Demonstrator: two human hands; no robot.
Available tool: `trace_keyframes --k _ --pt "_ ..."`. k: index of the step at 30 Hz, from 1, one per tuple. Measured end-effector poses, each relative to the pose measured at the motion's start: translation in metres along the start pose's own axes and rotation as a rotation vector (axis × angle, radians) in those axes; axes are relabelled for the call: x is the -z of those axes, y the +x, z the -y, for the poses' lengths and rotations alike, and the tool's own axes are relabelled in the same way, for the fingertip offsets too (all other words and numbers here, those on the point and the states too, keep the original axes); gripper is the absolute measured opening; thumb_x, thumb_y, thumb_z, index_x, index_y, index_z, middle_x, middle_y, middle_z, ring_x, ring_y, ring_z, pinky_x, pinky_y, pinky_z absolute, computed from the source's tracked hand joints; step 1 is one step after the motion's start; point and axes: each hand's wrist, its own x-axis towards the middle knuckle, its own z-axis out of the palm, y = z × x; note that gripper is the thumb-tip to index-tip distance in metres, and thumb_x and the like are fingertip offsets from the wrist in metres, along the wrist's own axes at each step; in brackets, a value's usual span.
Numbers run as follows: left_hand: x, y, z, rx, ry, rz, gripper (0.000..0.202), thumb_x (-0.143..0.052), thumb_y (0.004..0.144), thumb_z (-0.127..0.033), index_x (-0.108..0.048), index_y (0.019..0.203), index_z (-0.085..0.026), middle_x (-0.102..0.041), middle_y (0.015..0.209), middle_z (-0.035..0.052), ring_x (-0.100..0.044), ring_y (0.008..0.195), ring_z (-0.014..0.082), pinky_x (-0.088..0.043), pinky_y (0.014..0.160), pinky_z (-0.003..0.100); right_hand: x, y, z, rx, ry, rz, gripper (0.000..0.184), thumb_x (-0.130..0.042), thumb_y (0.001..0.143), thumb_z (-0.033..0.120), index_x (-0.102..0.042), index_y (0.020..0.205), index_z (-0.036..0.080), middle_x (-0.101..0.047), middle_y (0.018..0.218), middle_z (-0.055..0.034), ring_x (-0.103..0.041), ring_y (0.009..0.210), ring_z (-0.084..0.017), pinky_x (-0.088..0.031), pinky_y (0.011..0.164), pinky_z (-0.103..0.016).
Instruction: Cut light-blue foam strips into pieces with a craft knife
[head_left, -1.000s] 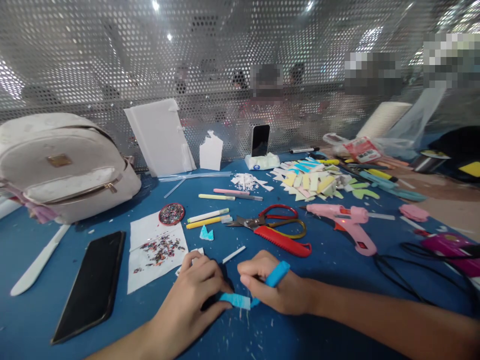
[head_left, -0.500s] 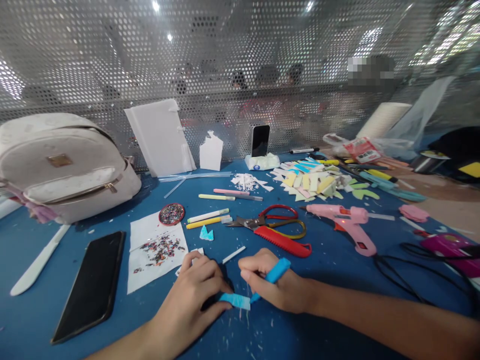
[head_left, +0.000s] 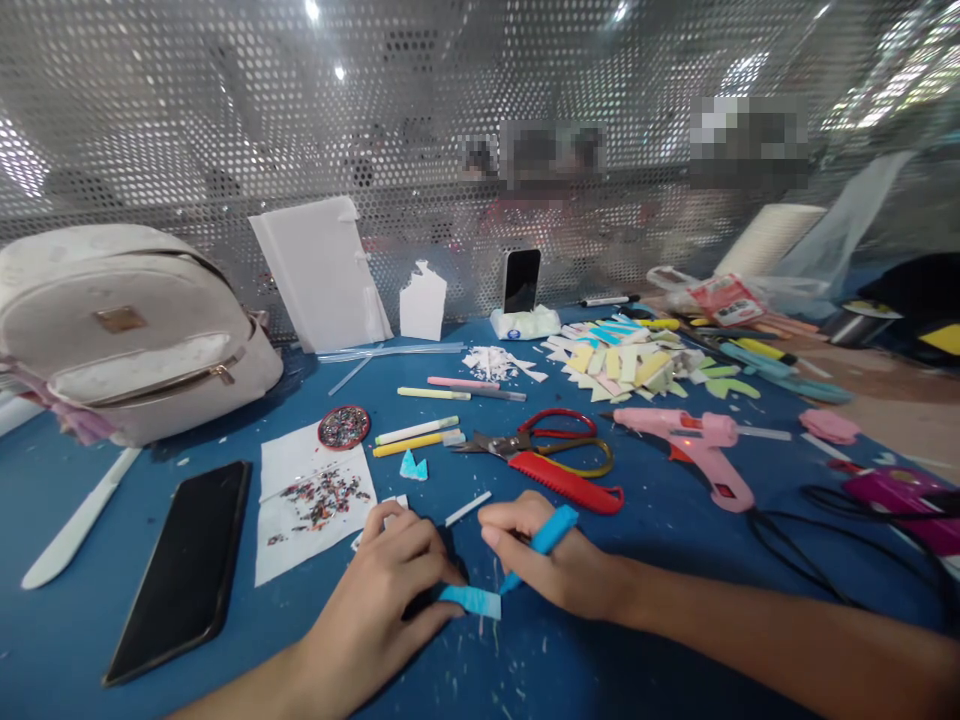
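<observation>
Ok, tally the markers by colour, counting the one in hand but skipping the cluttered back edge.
Blue marker, in the right hand: 1
Pink marker: 1
Grey marker: 1
Pale yellow marker: 1
Bright yellow marker: 1
Green-and-white marker: 1
Total: 6

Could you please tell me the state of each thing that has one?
Left hand: holding strip
Right hand: closed around marker
Strip: blue, paler at its free end
Marker: tilted, tip down
Scissors: lying flat
Glue gun: on its side, light lit
Large phone: flat, screen dark
Small phone: upright, screen dark
Backpack: standing upright
</observation>
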Motion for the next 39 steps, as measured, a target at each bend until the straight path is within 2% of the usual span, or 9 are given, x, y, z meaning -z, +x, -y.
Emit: trace_keyframes --k 3,7,11,15,19,27,30,35,39 --pt "-0.0007 -0.0007 0.0016 -0.003 -0.003 0.006 0.004 -0.063 0.097 -0.025 -0.064 0.1 -0.024 -0.06 0.092 0.0013 -0.057 0.091 0.0191 -0.034 0.096 0.04 0.0 0.0004 0.0006 0.036 -0.006 0.044 0.037 -0.042 0.094 0.022 -0.024 0.061 0.021 -0.026 0.052 0.0076 -0.028 0.047 -0.009 -0.021 0.052 -0.028" --pt "-0.0011 -0.0015 0.0033 -0.008 -0.003 0.018 0.006 -0.062 0.098 -0.027 -0.064 0.103 -0.025 -0.06 0.094 0.0013 -0.057 0.092 0.0193 -0.034 0.098 0.041 -0.0003 0.0005 -0.0001 -0.018 -0.024 -0.031 0.037 -0.039 0.095 0.02 -0.025 0.061 0.021 -0.029 0.052 0.0071 -0.029 0.048 -0.009 -0.024 0.052 -0.027" --pt "-0.0006 -0.0007 0.0001 0.007 -0.005 0.002 0.004 -0.063 0.097 -0.025 -0.064 0.101 -0.024 -0.059 0.092 0.0008 -0.056 0.091 0.019 -0.033 0.098 0.041 -0.0009 -0.0005 -0.0017 0.056 -0.002 0.035 0.037 -0.042 0.093 0.02 -0.024 0.061 0.021 -0.025 0.051 0.0081 -0.026 0.047 -0.009 -0.021 0.051 -0.028" --pt "-0.0002 -0.0003 -0.0013 0.011 -0.008 -0.007 0.007 -0.066 0.095 -0.023 -0.064 0.101 -0.024 -0.059 0.093 0.0001 -0.056 0.092 0.0189 -0.032 0.099 0.041 -0.0011 -0.001 -0.0028 -0.011 -0.018 -0.041 0.038 -0.039 0.096 0.02 -0.025 0.061 0.021 -0.028 0.053 0.0072 -0.031 0.048 -0.009 -0.023 0.051 -0.027" --pt "0.0003 -0.001 -0.0014 0.014 -0.004 0.0 0.01 -0.068 0.093 -0.02 -0.064 0.101 -0.024 -0.059 0.093 -0.0003 -0.056 0.092 0.0188 -0.032 0.098 0.04 -0.0003 -0.0005 -0.002 0.036 -0.021 0.019 0.037 -0.041 0.094 0.019 -0.024 0.061 0.021 -0.027 0.052 0.0077 -0.028 0.047 -0.009 -0.022 0.052 -0.028" --pt "-0.0006 -0.0006 0.0008 -0.007 -0.012 0.0 0.011 -0.068 0.093 -0.021 -0.062 0.101 -0.025 -0.057 0.093 -0.0024 -0.055 0.091 0.0169 -0.028 0.098 0.038 -0.0008 0.0 -0.0008 0.031 -0.031 -0.006 0.037 -0.04 0.094 0.02 -0.025 0.061 0.021 -0.03 0.05 0.0074 -0.03 0.047 -0.009 -0.023 0.052 -0.027" --pt "-0.0008 -0.0006 0.0026 -0.012 -0.019 -0.001 0.012 -0.068 0.093 -0.02 -0.062 0.102 -0.025 -0.057 0.094 -0.0028 -0.055 0.092 0.0168 -0.027 0.097 0.038 -0.0015 -0.0007 -0.001 -0.025 -0.017 -0.057 0.037 -0.037 0.097 0.021 -0.027 0.061 0.021 -0.033 0.052 0.0067 -0.033 0.048 -0.009 -0.025 0.052 -0.026" --pt "-0.0003 -0.0009 0.0024 -0.018 -0.027 -0.001 0.013 -0.069 0.093 -0.02 -0.061 0.102 -0.025 -0.057 0.094 -0.0029 -0.054 0.091 0.0172 -0.026 0.096 0.038 -0.0014 -0.0013 -0.0022 0.062 -0.026 0.028 0.036 -0.041 0.093 0.019 -0.024 0.061 0.021 -0.026 0.051 0.0078 -0.031 0.045 -0.009 -0.022 0.05 -0.027" --pt "0.0001 -0.0005 0.0008 -0.014 -0.033 -0.006 0.015 -0.069 0.093 -0.018 -0.06 0.102 -0.026 -0.056 0.094 -0.0028 -0.054 0.092 0.0173 -0.025 0.096 0.038 -0.0004 0.0003 -0.0014 -0.002 -0.011 -0.059 0.036 -0.038 0.096 0.02 -0.026 0.061 0.021 -0.031 0.052 0.0069 -0.034 0.047 -0.009 -0.026 0.052 -0.026"
